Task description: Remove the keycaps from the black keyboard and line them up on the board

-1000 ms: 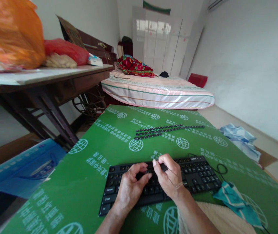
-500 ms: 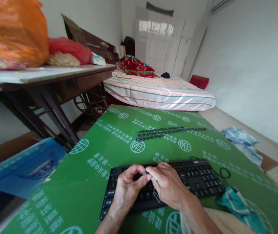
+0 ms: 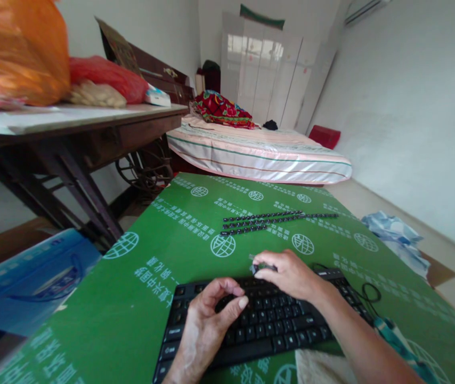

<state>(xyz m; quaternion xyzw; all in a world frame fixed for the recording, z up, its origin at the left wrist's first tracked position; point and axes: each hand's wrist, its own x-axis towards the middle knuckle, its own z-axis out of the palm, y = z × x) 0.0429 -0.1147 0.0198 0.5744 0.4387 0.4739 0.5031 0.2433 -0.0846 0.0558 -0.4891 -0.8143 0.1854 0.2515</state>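
A black keyboard [image 3: 273, 314] lies on the green board, with several keys hidden beneath my hands. Above its left part hovers my left hand [image 3: 211, 314], the curled thumb and forefinger slightly apart and nothing visible between them. My right hand [image 3: 287, 272] is past the keyboard's far edge, its fingers pinched on a small black keycap [image 3: 256, 268]. A thin greyish end shows beside the fingertips; what it belongs to is hard to make out. Farther off, several black keycaps [image 3: 279, 219] lie in three rows on the board.
The green board [image 3: 163, 240] carries white print. A teal cloth [image 3: 395, 341] and a beige cloth [image 3: 319, 368] lie at the near right. At left are a sewing-machine table [image 3: 131, 120] with bags and a blue bag [image 3: 51, 277]. A bed [image 3: 259, 152] stands behind.
My hands were together over the keyboard and are now apart. The right hand has moved forward with the keycap; the wire loop hanging below it is no longer visible. The left hand stays near its place.
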